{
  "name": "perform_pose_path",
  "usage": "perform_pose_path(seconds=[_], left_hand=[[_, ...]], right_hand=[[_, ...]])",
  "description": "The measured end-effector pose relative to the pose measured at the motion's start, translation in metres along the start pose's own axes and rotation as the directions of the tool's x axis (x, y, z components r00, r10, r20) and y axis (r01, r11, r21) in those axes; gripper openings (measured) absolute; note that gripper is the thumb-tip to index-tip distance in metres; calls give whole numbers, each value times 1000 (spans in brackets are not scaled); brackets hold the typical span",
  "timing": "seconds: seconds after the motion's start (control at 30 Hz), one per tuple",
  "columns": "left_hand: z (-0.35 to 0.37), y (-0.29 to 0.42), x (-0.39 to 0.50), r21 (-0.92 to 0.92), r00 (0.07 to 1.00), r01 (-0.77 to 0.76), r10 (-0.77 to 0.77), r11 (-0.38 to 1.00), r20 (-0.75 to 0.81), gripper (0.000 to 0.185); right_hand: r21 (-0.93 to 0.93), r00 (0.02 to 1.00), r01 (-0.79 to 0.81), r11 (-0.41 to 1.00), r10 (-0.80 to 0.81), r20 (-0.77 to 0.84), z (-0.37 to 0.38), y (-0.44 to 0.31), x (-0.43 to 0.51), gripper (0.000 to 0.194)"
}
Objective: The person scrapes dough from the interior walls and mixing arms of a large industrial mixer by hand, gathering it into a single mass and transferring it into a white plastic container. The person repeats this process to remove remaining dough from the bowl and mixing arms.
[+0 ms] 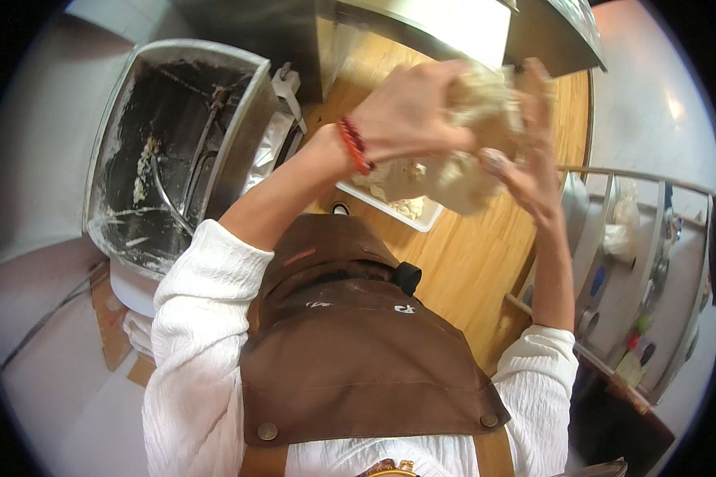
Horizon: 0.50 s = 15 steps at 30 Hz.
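Note:
A large, pale lump of dough is held up in front of me, blurred by motion. My left hand, with a red bracelet at its wrist, grips the dough from the left, fingers curled over its top. On the right side, my right hand has its fingers raised and spread, its thumb against or close to the dough; whether it grips is blurred. Part of the dough hangs lower between the hands. Below it on the floor lies a white plastic tub with more dough pieces in it, partly hidden by my hands.
At left stands a metal dough mixer's bowl with a curved mixing arm and dough scraps inside. A metal rack holding bags and utensils is at right. A steel appliance stands ahead, over the wood-look floor.

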<state>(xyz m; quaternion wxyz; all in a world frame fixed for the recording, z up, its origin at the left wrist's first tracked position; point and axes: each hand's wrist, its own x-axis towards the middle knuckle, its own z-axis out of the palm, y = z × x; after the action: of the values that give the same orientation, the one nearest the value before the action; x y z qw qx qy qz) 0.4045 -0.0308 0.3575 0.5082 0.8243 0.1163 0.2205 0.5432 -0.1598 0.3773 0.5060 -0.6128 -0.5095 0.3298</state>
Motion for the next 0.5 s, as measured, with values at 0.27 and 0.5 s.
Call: perform_pose_path(seconds=[0.27,0.5], left_hand=[[104,-158,-11,894,824,36,-519,447,226,84],[39,-168,-75,671,942,322,-294,668,-160,48]], right_hand=[[-685,990,-142,715,101,-100,-45,253,-26,64],[-149,754,-644,751,591,-286,-93,324,-96,44]])
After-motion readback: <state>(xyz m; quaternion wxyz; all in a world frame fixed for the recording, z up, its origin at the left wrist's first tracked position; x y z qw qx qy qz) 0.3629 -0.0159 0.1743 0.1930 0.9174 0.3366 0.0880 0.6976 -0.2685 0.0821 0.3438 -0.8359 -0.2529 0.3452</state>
